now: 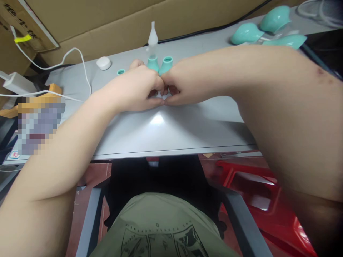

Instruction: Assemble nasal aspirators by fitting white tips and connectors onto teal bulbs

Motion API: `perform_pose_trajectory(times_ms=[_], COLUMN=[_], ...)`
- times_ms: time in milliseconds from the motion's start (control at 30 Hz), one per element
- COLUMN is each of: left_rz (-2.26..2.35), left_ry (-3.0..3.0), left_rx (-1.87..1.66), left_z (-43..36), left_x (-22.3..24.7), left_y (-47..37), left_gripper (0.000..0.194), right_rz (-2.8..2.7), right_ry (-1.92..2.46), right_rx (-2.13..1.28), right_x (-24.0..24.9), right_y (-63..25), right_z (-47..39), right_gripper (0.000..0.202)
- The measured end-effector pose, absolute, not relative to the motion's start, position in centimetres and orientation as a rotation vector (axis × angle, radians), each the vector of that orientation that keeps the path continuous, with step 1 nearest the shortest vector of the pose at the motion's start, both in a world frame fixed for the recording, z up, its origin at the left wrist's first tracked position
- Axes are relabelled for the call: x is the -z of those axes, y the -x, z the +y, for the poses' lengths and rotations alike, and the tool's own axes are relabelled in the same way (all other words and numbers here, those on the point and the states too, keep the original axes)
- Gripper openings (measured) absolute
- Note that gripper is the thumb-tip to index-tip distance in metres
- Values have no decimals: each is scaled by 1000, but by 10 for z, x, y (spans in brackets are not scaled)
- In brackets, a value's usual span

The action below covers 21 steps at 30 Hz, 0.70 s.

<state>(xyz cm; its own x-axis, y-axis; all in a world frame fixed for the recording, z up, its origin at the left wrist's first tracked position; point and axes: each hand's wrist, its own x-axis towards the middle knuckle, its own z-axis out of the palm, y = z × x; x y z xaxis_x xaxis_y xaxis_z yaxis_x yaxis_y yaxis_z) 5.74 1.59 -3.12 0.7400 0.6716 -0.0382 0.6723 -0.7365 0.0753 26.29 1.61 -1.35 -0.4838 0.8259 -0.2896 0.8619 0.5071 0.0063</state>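
My left hand (138,87) and my right hand (187,82) meet above the grey-white table (160,137), their fingertips touching. Both are closed in a pinch around a small whitish piece (164,95), mostly covered by the fingers. Just behind the knuckles are two teal rubber bulbs: one (153,63) carries an upright translucent tapered nozzle (153,37), while the other (167,64) shows an open round neck. The rim of a further teal bulb (121,72) peeks out behind my left wrist; its body is hidden.
Several teal bulbs (246,34) with clear parts lie at the back right. A small white rounded object (103,63) sits back left, near a white cable (85,67), a white adapter (20,84) and a yellow-orange holder (55,91). Below right is a red plastic stool (241,207).
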Motion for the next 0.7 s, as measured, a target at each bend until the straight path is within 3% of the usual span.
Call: perform_pose_trajectory(times_ms=[600,700], left_rz=[1066,1071], left_ry=[-2826,-2826], left_rx=[-82,-84], left_z=[22,22], left_x=[38,38], left_y=[-53,-54], left_gripper=[26,26], right_rz=[2390,2483], right_ry=[-1494,-1605], right_rx=[133,310], right_x=[10,11], right_y=[-257,-258], right_z=[9,10], right_gripper=[42,36])
